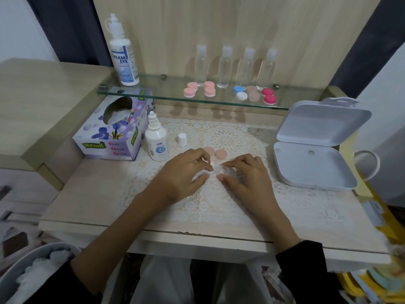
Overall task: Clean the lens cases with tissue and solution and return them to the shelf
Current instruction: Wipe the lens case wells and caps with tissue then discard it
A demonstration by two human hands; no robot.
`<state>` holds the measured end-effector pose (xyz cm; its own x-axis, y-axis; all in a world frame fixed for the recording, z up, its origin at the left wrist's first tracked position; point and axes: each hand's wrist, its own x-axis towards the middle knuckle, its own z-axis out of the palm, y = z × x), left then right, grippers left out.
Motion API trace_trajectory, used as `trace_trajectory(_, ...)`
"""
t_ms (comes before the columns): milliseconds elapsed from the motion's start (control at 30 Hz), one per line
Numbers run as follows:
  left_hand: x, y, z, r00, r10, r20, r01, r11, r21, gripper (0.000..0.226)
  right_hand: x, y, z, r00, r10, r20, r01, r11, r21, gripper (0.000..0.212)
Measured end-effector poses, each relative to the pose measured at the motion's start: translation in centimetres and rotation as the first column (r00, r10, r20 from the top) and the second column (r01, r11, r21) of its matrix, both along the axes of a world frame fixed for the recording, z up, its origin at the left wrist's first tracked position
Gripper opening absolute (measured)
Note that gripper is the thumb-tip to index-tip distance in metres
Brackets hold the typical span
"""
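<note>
Our hands sit close together, not quite touching, over a lace mat [230,137] on a pale wood-grain surface [87,194]. Our left hand [186,172] pinches a wad of white tissue [199,175]. Our right hand [243,174] curls thumb and forefinger round a small clear lens case [221,171], which lies on the mat between the two hands and is too blurred to make out in detail. Just beyond our fingertips lie two peach caps [220,154].

Left of our left hand stands one small solution bottle [156,141] with its white cap [182,139] off beside it, and past that one tissue box [114,128]. Right of our right hand one white hinged box [315,145] lies open.

Farther beyond our hands, a glass shelf [153,93] runs along a pale wood panel wall with dark curtains on either side. It carries one large solution bottle [123,58], four clear bottles [224,66] and five closed cases [268,95]: two pink, one blue-and-white, one tan, one red.

Near our left elbow a bin [13,275] of crumpled white paper is cut off by the frame. Yellow clutter at the far right is too blurred to identify.
</note>
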<state>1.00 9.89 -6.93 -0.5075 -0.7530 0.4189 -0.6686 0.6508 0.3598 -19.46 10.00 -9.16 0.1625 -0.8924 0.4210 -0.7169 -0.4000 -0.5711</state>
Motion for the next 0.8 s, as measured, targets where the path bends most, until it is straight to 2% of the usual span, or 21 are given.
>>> trace_trajectory(133, -0.4, -0.2, 0.4, 0.993, 0.032, 0.111, -0.026, 0.998, -0.06, 0.019, 0.1, 0.1, 0.0, 1.0, -0.002, -0.005, 0.002, 1.0, 0.006, 0.044)
trace_trajectory(300, -0.8, -0.5, 0.4, 0.993, 0.047, 0.111, -0.039, 0.997, -0.071, 0.013, 0.1, 0.1, 0.1, 1.0, -0.006, -0.009, 0.006, 1.0, -0.001, 0.039)
trace_trajectory(467, -0.8, -0.9, -0.2, 0.998, 0.061, 0.004, -0.06, 0.998, -0.021, 0.01, 0.0, 0.1, 0.1, 1.0, -0.011, 0.016, 0.011, 1.0, 0.01, 0.041)
trace_trajectory(667, -0.5, -0.7, -1.2, 0.951, 0.133, -0.278, -0.094, 0.984, 0.151, 0.013, 0.1, 0.1, 0.1, 1.0, -0.012, 0.011, 0.011, 1.0, 0.015, 0.035)
trace_trajectory(800, -0.3, -0.2, -0.9, 0.969, 0.108, -0.224, -0.08, 0.988, 0.132, 0.02, 0.0, 0.1, 0.1, 1.0, -0.013, 0.011, 0.012, 1.0, 0.019, 0.035)
